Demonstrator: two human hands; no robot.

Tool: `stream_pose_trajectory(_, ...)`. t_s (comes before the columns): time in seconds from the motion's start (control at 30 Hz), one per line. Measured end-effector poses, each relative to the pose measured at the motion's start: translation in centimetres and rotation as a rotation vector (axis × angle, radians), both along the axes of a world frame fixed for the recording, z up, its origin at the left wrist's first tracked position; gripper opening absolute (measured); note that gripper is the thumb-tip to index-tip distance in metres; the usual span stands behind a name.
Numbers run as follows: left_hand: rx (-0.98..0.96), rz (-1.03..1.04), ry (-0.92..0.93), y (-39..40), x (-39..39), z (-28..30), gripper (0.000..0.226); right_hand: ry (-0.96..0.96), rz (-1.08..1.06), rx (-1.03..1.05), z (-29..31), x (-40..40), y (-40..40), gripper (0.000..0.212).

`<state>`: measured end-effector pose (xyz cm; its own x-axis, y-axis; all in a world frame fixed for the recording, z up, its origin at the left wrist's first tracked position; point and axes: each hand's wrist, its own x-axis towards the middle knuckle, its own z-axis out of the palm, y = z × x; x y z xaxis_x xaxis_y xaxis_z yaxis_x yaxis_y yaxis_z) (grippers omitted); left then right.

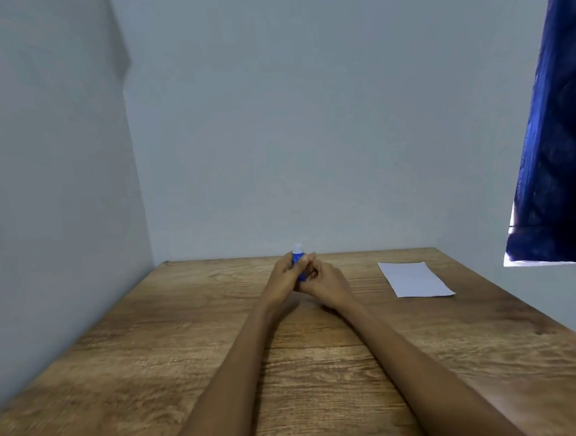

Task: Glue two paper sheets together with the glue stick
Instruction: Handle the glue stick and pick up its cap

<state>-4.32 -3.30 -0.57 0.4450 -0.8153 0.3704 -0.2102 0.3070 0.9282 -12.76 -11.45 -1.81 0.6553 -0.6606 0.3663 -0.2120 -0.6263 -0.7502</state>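
A blue glue stick (pixel 298 264) with a white top stands upright near the far edge of the wooden table (pixel 153 360). My left hand (pixel 283 278) wraps around its left side. My right hand (pixel 324 281) grips its lower part from the right. White paper (pixel 415 279) lies flat at the far right of the table, well apart from both hands. I cannot tell whether it is one sheet or two stacked.
Grey walls close off the table on the left and at the back. A dark blue curtain (pixel 554 134) hangs at the upper right over a bright window, above the table's right edge.
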Motion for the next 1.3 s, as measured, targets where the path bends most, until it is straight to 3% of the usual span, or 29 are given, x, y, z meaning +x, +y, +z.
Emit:
stream_pose_trajectory(0.07,-0.027,0.02,0.009,0.1,0.1,0.4,0.02,-0.066,-0.025,0.003,-0.1,0.5,0.4,0.032)
stream_pose_trajectory(0.13,-0.052,0.027,0.012,0.3,0.2,0.5,0.017,-0.113,0.1,0.043,-0.1,0.7,0.5,0.021)
stream_pose_trajectory(0.23,-0.045,0.038,-0.004,0.5,0.5,0.2,0.014,-0.027,0.31,0.149,0.1,0.3,0.5,0.025)
stream_pose_trajectory(0.3,-0.033,0.043,-0.002,0.5,0.8,0.0,0.015,0.019,0.329,0.17,0.1,0.2,0.5,0.027)
stream_pose_trajectory(0.43,-0.037,0.066,0.008,0.6,1.1,-0.1,0.031,-0.062,0.099,-0.024,0.1,0.5,0.5,0.027)
stream_pose_trajectory(0.53,-0.055,0.051,0.009,0.4,0.5,0.2,0.028,-0.13,-0.076,-0.104,-0.2,0.7,0.8,0.031)
stream_pose_trajectory(0.7,-0.082,0.049,0.009,0.7,0.6,0.4,0.024,-0.244,0.075,0.022,-0.5,0.8,0.6,0.027)
stream_pose_trajectory(0.8,-0.075,0.02,0.023,0.8,0.6,0.3,0.029,-0.213,0.174,-0.028,-0.6,1.0,0.3,0.02)
stream_pose_trajectory(1.03,-0.062,-0.014,-0.047,0.7,0.2,0.4,0.041,-0.104,-0.134,-0.37,-0.2,0.5,0.2,0.027)
stream_pose_trajectory(1.3,-0.065,-0.017,-0.089,0.8,-0.3,0.3,0.033,-0.148,-0.115,-0.316,-0.4,0.6,-0.1,0.019)
